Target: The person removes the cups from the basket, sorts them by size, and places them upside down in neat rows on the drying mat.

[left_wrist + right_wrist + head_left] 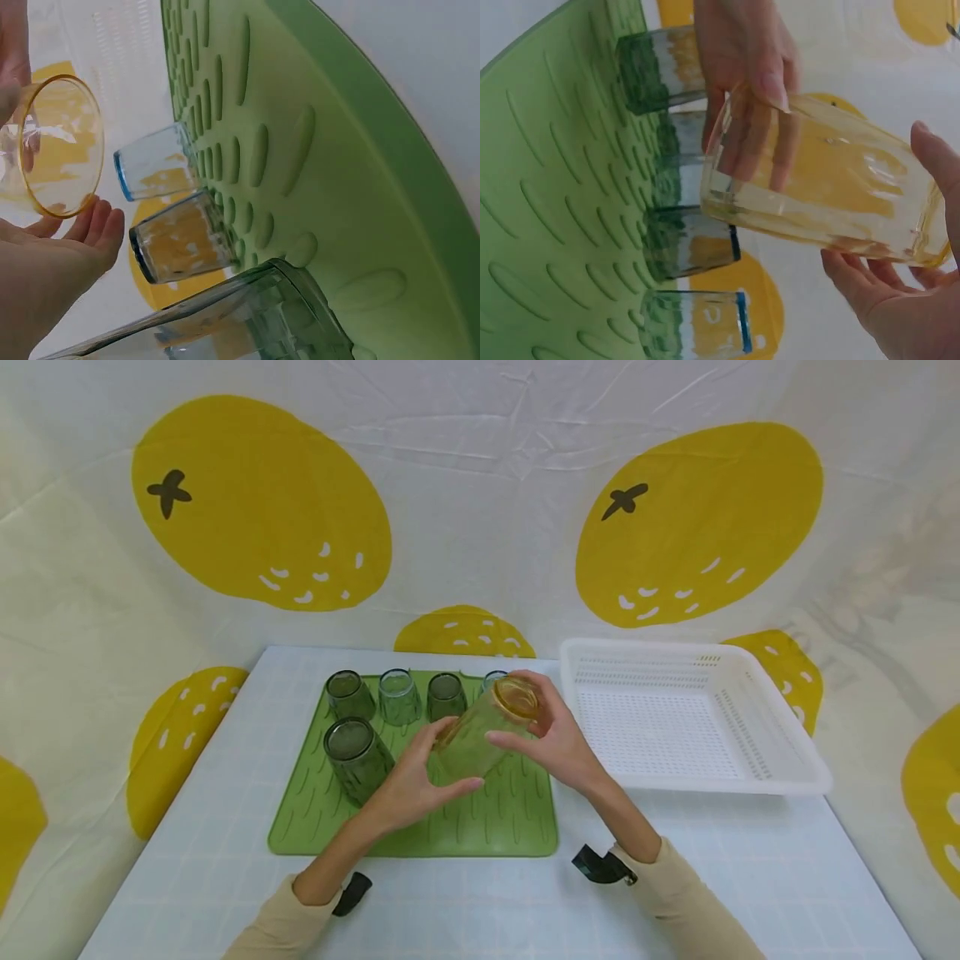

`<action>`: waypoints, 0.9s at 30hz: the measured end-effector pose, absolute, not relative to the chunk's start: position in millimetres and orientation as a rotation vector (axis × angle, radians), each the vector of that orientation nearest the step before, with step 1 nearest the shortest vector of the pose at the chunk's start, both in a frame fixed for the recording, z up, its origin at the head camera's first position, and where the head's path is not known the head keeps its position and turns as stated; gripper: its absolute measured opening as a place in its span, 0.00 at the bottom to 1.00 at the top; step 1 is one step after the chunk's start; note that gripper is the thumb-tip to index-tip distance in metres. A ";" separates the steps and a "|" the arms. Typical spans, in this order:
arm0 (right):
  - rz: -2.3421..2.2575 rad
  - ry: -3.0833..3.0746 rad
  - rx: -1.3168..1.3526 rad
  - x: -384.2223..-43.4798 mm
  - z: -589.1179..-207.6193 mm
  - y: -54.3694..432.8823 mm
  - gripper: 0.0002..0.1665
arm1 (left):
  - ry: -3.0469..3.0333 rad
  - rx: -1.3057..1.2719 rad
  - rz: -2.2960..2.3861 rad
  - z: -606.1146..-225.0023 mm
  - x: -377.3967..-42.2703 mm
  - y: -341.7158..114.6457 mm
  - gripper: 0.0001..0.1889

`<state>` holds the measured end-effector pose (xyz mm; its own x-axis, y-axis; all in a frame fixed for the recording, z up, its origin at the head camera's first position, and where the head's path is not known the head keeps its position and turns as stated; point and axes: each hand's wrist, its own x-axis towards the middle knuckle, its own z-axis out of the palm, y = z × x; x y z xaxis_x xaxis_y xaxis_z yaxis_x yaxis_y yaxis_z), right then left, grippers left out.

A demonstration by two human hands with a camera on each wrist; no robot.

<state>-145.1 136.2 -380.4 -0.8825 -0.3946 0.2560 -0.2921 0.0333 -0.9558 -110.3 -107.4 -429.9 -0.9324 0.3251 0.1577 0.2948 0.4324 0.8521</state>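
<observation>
A tall amber drinking glass [480,735] is held tilted in the air above the green ribbed mat [300,827]. Its thick base points up and to the right, its rim down and to the left. My left hand [412,785] holds the rim end; in the right wrist view its fingers show through the glass. Around the base end, my right hand [555,739] grips with thumb and fingers on opposite sides. A large dark green glass [358,760] stands upside down on the mat, left of my left hand.
Along the mat's back edge are smaller upturned glasses: a dark one [349,696], a bluish one [399,697], another dark one [446,697] and a blue-edged one [493,678], partly hidden. A white perforated basket [780,781] sits to the right on the pale checked table [480,910].
</observation>
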 end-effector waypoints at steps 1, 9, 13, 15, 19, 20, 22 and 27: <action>-1.979 2.217 -0.729 -145.7 -380.2 135.2 0.45 | 2.644 0.566 1.531 -429.8 -110.6 -107.7 0.51; -1.864 2.257 -0.791 -151.0 -383.6 127.7 0.46 | 2.690 0.626 1.401 -432.0 -112.9 -110.6 0.49; -1.801 2.303 -0.850 -153.8 -389.9 124.6 0.47 | 2.720 0.688 1.348 -436.4 -114.4 -112.3 0.46; -1.780 2.310 -0.884 -155.0 -393.8 123.0 0.48 | 2.729 0.722 1.323 -438.7 -115.2 -113.1 0.44; -1.756 2.299 -0.948 -157.2 -401.7 119.7 0.48 | 2.731 0.772 1.310 -441.9 -116.0 -114.9 0.42; -1.749 2.298 -0.963 -157.3 -403.5 119.0 0.48 | 2.728 0.781 1.312 -442.5 -116.1 -115.4 0.42; -1.732 2.299 -0.979 -156.9 -406.2 117.6 0.48 | 2.722 0.797 1.310 -443.8 -116.0 -116.5 0.43; -1.691 2.305 -0.999 -154.3 -411.8 116.2 0.48 | 2.711 0.818 1.279 -446.6 -115.2 -118.9 0.44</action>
<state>-154.3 116.2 -411.8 -0.7769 -0.5633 0.2813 -0.4375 0.1615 -0.8846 -115.2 -118.9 -446.6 -0.8607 0.4736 0.1869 0.4454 0.5225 0.7271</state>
